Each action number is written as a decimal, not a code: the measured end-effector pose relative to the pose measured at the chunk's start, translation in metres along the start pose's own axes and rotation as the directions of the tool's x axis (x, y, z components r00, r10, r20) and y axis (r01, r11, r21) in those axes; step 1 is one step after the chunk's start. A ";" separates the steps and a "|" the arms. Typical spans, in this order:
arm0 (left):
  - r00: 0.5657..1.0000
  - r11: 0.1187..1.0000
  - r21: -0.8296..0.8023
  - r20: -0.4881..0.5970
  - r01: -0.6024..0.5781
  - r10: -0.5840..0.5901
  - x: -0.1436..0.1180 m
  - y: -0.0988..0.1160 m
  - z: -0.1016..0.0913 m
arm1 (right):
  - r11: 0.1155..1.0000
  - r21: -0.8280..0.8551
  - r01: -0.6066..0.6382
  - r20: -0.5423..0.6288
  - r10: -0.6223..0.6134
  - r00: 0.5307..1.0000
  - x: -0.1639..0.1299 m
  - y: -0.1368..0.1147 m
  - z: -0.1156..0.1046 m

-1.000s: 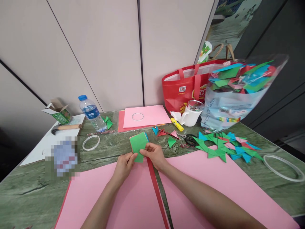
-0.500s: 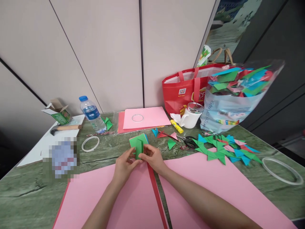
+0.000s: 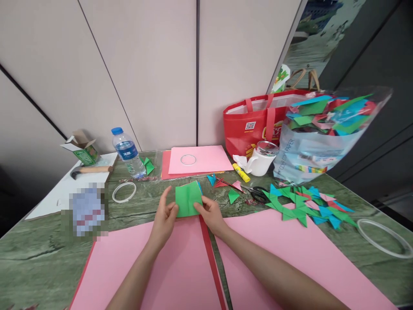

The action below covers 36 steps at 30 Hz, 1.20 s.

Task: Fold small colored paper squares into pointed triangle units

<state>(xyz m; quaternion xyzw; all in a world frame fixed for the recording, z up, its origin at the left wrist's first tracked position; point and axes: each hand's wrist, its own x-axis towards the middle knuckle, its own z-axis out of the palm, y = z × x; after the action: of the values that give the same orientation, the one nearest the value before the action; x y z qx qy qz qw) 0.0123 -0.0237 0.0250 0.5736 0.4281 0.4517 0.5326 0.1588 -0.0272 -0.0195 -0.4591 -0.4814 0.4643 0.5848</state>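
I see the green paper square (image 3: 188, 199) opened flat again at frame centre, where half a second ago it stood folded; my left hand (image 3: 166, 219) and right hand (image 3: 211, 214) pinch its lower corners above the pink sheets (image 3: 180, 267)

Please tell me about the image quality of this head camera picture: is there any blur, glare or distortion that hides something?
Head view: even indoor light with soft shadows; the hands and green paper look sharp. A pixelated patch hides something on the table's left side. The clear bag of folded pieces shows mild glare. The wide lens slants the wall seams and stretches the edges.
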 end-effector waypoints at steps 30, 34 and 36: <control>0.995 0.994 0.065 -0.063 0.083 -0.079 0.003 -0.007 0.000 | 0.956 0.257 -0.140 0.266 0.070 0.962 -0.006 -0.014 0.001; 0.987 0.994 0.021 -0.121 0.108 -0.105 0.004 -0.010 0.000 | 0.978 0.177 -0.109 0.309 0.050 0.950 -0.007 -0.018 0.001; 0.988 0.993 0.033 -0.106 0.116 -0.112 0.003 -0.009 0.000 | 0.981 0.159 -0.106 0.274 0.060 0.960 -0.007 -0.017 0.001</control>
<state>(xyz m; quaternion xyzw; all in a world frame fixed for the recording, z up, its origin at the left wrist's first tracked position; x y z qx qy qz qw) 0.0132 -0.0200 0.0162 0.5342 0.4960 0.4414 0.5232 0.1592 -0.0362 -0.0032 -0.3595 -0.4943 0.5862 0.5318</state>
